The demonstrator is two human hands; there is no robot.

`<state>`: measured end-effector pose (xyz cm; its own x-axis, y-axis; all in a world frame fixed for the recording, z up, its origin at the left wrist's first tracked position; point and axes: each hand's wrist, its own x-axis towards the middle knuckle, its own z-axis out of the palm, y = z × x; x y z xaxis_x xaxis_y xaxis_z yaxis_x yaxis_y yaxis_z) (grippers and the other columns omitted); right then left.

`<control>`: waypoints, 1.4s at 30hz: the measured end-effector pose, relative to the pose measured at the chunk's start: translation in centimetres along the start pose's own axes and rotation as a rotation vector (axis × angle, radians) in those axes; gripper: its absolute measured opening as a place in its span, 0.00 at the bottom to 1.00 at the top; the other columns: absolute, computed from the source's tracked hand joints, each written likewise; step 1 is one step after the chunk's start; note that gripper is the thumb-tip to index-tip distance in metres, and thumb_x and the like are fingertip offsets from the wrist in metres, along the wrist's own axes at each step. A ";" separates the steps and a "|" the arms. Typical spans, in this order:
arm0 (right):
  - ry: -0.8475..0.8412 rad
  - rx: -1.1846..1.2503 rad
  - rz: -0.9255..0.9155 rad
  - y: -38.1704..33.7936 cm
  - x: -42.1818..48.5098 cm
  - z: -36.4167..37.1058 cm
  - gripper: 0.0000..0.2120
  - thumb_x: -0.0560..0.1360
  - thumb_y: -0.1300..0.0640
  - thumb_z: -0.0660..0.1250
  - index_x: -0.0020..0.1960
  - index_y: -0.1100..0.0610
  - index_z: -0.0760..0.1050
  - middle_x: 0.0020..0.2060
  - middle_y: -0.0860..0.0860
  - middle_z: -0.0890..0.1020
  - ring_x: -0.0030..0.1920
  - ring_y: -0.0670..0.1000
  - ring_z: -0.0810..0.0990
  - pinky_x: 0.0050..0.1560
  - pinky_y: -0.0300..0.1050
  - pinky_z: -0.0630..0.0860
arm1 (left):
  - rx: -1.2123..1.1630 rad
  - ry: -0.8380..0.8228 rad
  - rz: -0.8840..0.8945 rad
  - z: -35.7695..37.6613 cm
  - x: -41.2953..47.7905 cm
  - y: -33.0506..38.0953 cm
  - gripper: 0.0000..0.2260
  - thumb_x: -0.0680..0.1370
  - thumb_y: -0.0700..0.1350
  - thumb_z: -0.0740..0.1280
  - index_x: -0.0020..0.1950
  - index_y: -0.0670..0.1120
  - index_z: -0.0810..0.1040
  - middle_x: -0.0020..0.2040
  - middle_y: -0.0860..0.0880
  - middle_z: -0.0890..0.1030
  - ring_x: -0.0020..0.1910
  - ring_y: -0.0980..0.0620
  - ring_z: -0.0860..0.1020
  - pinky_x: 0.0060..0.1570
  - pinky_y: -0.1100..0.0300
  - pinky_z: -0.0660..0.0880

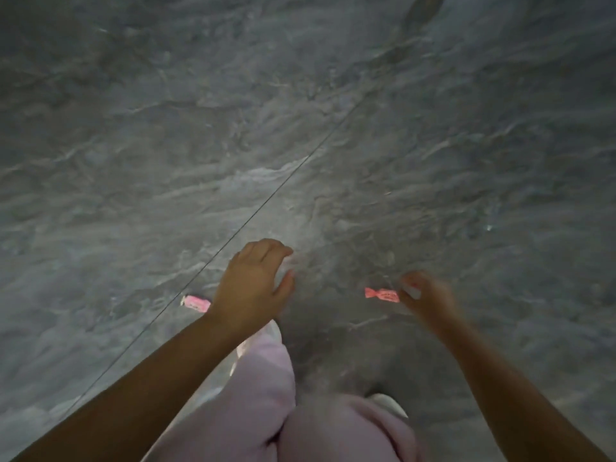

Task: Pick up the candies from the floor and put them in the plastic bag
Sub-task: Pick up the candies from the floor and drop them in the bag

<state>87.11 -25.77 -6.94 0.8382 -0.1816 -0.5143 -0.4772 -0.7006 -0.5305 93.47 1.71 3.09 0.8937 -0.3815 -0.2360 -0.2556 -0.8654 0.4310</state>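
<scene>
the floor under you is grey, marble-like stone with pale veining, dimly lit, and a thin dark seam runs diagonally across it from the lower left toward the upper right. your pale pink trouser legs fill the bottom middle of the view, with what look like light-coloured shoe tips showing past them.

your left hand reaches out over the floor, palm down, fingers loosely spread and curled, gripping nothing you can see. just beside its wrist, on the left and partly hidden by it, a pink wrapped candy lies on the floor close to the seam.

your right hand is blurred by motion. its fingers are bunched together at the right-hand twist of a second pink candy, and they seem to pinch that wrapper end, though the blur keeps you from being sure of the grip. whether this candy is touching the floor or lifted off it cannot be told.

the two candies are well apart, with your left hand between them. the plastic bag cannot be made out anywhere in this view.
</scene>
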 end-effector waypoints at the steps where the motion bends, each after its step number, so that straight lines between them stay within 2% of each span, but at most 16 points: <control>1: -0.018 -0.028 0.021 1.4 1.2 1.4 0.11 0.68 0.64 0.70 0.50 0.65 0.77 0.49 0.63 0.81 0.49 0.61 0.80 0.44 0.46 0.70 | 0.018 -0.006 0.025 1.2 0.9 -1.0 0.17 0.71 0.49 0.57 0.51 0.41 0.77 0.49 0.42 0.80 0.48 0.41 0.78 0.49 0.49 0.74; 4: -0.057 -0.084 -0.054 4.8 3.6 5.4 0.14 0.65 0.62 0.74 0.50 0.63 0.79 0.48 0.62 0.82 0.48 0.61 0.81 0.47 0.49 0.74 | 0.162 -0.010 0.132 4.4 2.7 -3.8 0.17 0.71 0.49 0.57 0.51 0.41 0.78 0.48 0.42 0.81 0.47 0.41 0.79 0.46 0.50 0.75; 6: -0.076 -0.139 -0.123 6.4 4.6 7.3 0.14 0.61 0.62 0.76 0.46 0.61 0.79 0.44 0.61 0.82 0.44 0.60 0.82 0.44 0.49 0.77 | 0.201 -0.008 0.146 6.3 3.3 -5.5 0.17 0.71 0.49 0.57 0.52 0.41 0.78 0.49 0.42 0.81 0.47 0.42 0.79 0.47 0.50 0.75; 9: -0.099 -0.258 -0.236 7.9 5.5 8.8 0.14 0.58 0.59 0.77 0.41 0.57 0.78 0.40 0.58 0.81 0.39 0.61 0.81 0.38 0.49 0.78 | 0.170 0.003 0.109 8.8 3.0 -7.3 0.17 0.72 0.49 0.57 0.53 0.41 0.77 0.50 0.42 0.80 0.48 0.42 0.78 0.48 0.50 0.75; 13: -0.119 -0.342 -0.296 9.2 5.9 9.5 0.18 0.55 0.60 0.79 0.41 0.57 0.77 0.39 0.57 0.80 0.39 0.61 0.80 0.37 0.49 0.78 | 0.086 0.041 0.054 10.8 1.4 -8.2 0.16 0.72 0.49 0.58 0.51 0.41 0.77 0.48 0.42 0.81 0.47 0.42 0.78 0.48 0.51 0.75; 16: -0.125 -0.367 -0.307 9.1 5.7 9.8 0.18 0.55 0.62 0.77 0.43 0.58 0.76 0.40 0.58 0.79 0.41 0.62 0.79 0.38 0.50 0.78 | 0.055 0.060 0.006 11.5 0.3 -8.4 0.16 0.72 0.49 0.57 0.50 0.41 0.78 0.48 0.43 0.81 0.46 0.43 0.78 0.48 0.53 0.74; 20: -0.137 -0.364 -0.324 9.4 6.2 10.4 0.13 0.60 0.66 0.74 0.42 0.58 0.76 0.40 0.58 0.79 0.41 0.62 0.79 0.41 0.48 0.77 | 0.024 0.097 -0.052 12.2 -0.4 -9.0 0.17 0.72 0.49 0.57 0.51 0.41 0.77 0.48 0.43 0.80 0.47 0.43 0.78 0.50 0.57 0.69; 23: -0.108 -0.272 -0.282 8.5 6.7 10.1 0.09 0.63 0.67 0.73 0.42 0.60 0.78 0.39 0.59 0.79 0.38 0.61 0.79 0.39 0.37 0.68 | -0.011 0.144 -0.102 12.5 -1.1 -10.0 0.17 0.72 0.49 0.57 0.52 0.41 0.77 0.49 0.42 0.80 0.49 0.42 0.77 0.52 0.57 0.68; 25: -0.094 -0.225 -0.292 6.8 7.4 9.8 0.07 0.64 0.66 0.72 0.41 0.60 0.79 0.37 0.59 0.78 0.36 0.60 0.79 0.37 0.35 0.64 | -0.051 0.177 -0.154 12.7 -1.8 -10.6 0.17 0.72 0.50 0.57 0.51 0.41 0.77 0.49 0.42 0.80 0.49 0.42 0.77 0.51 0.55 0.70; 28: -0.078 -0.199 -0.382 2.7 8.6 9.3 0.06 0.66 0.61 0.71 0.43 0.59 0.79 0.38 0.59 0.78 0.37 0.59 0.78 0.38 0.40 0.68 | -0.090 0.196 -0.228 13.1 -3.3 -11.6 0.19 0.72 0.52 0.56 0.52 0.41 0.78 0.50 0.43 0.80 0.50 0.41 0.78 0.52 0.50 0.73; 30: -0.092 -0.175 -0.448 -0.8 9.4 9.2 0.07 0.67 0.61 0.70 0.45 0.59 0.79 0.39 0.56 0.76 0.37 0.55 0.76 0.41 0.41 0.70 | -0.106 0.217 -0.288 13.4 -4.3 -12.4 0.20 0.71 0.53 0.56 0.52 0.41 0.78 0.51 0.42 0.80 0.52 0.41 0.77 0.53 0.51 0.72; 33: -0.148 -0.156 -0.610 -6.5 9.9 9.8 0.07 0.68 0.58 0.68 0.44 0.59 0.79 0.36 0.52 0.73 0.35 0.48 0.73 0.37 0.31 0.65 | -0.156 0.284 -0.411 13.9 -6.2 -14.1 0.22 0.71 0.54 0.55 0.53 0.41 0.78 0.52 0.42 0.80 0.53 0.40 0.77 0.53 0.47 0.73; 35: -0.223 -0.176 -0.709 -10.0 9.9 10.9 0.07 0.68 0.56 0.66 0.43 0.58 0.78 0.35 0.52 0.75 0.34 0.45 0.71 0.38 0.28 0.65 | -0.187 0.326 -0.511 14.3 -7.6 -15.2 0.24 0.70 0.55 0.55 0.53 0.41 0.77 0.53 0.41 0.79 0.53 0.40 0.76 0.52 0.45 0.73; 39: -0.328 -0.230 -0.835 -15.9 9.2 14.2 0.07 0.69 0.58 0.69 0.46 0.58 0.77 0.39 0.52 0.76 0.38 0.48 0.73 0.37 0.36 0.66 | -0.247 0.410 -0.700 15.6 -9.9 -17.5 0.23 0.68 0.54 0.56 0.51 0.39 0.77 0.50 0.39 0.79 0.51 0.37 0.76 0.50 0.46 0.73; 42: -0.399 -0.268 -0.894 -19.5 8.7 15.9 0.08 0.69 0.60 0.69 0.47 0.58 0.77 0.39 0.51 0.76 0.39 0.48 0.72 0.36 0.33 0.65 | -0.313 0.417 -0.823 17.3 -11.1 -19.5 0.22 0.68 0.52 0.59 0.52 0.37 0.76 0.49 0.36 0.78 0.49 0.35 0.76 0.49 0.45 0.73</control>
<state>99.53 -2.73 -11.80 0.6864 0.6943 -0.2165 0.3976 -0.6075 -0.6876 82.17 17.15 -17.79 0.8234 0.5014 -0.2656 0.5628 -0.6615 0.4957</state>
